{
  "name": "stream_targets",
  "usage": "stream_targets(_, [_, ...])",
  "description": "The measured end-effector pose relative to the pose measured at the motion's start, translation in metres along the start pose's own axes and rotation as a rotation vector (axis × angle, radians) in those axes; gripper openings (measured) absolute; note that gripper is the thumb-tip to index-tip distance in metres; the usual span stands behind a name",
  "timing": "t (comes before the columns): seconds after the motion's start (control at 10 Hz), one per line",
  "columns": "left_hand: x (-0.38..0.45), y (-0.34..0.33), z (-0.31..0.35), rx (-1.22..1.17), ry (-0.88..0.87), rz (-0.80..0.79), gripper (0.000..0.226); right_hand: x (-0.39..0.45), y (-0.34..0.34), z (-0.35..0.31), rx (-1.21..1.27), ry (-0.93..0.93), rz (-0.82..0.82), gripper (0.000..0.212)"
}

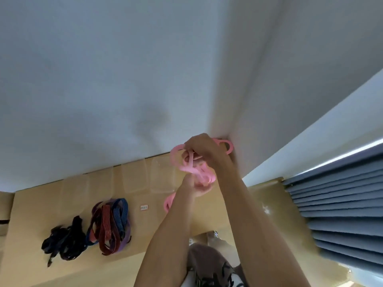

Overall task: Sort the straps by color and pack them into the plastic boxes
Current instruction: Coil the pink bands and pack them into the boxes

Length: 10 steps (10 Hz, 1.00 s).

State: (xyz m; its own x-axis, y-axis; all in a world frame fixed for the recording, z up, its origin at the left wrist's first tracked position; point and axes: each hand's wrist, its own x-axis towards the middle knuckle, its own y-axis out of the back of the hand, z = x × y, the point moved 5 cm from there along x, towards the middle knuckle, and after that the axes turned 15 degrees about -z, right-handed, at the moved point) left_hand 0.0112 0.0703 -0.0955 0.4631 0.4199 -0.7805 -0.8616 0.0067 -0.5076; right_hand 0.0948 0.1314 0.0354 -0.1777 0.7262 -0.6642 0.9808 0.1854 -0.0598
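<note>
Both your hands grip the pink straps [192, 168] — right hand [204, 149] above, left hand [196, 186] below — held up over the clear plastic boxes [161, 175] along the table's [41, 204] far edge.

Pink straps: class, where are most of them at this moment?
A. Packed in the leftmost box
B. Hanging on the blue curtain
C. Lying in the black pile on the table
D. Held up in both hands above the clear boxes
D: the pink straps are bunched between the right hand and left hand, above the clear boxes on the table.
</note>
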Motion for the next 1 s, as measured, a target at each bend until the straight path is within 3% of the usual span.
stream_targets(0.1, [-0.006, 0.008, 0.004, -0.216, -0.095, 0.002, 0.019, -0.023, -0.012, 0.031, 0.152, -0.003, -0.017, 0.014])
stream_targets(0.2, [-0.011, 0.046, -0.004, 0.137, -0.118, 0.124, 0.020, -0.037, -0.002, 0.073, 0.195, -0.069, 0.116, 0.015])
stream_targets(0.3, [-0.019, 0.055, -0.003, 0.113, -0.091, 0.101, 0.020, -0.045, 0.007, 0.105, 0.128, -0.105, 0.299, 0.017])
stream_targets(0.6, [-0.051, 0.018, 0.017, 0.484, -0.324, -0.052, 0.013, -0.059, -0.019, 0.110, 0.030, 0.146, 0.425, 0.015])
stream_targets(0.7, [-0.067, 0.014, 0.031, 0.633, -0.477, -0.124, 0.018, -0.065, -0.020, 0.103, 0.015, 0.235, 0.458, 0.018])
stream_targets(0.8, [-0.088, 0.011, 0.041, 0.670, -0.567, -0.172, 0.018, -0.072, -0.022, 0.098, 0.124, 0.341, 0.457, 0.018])
stream_targets(1.0, [-0.120, 0.004, 0.044, 0.684, -0.790, 0.016, 0.023, -0.086, -0.025, 0.089, 0.201, 0.482, 0.276, 0.015])
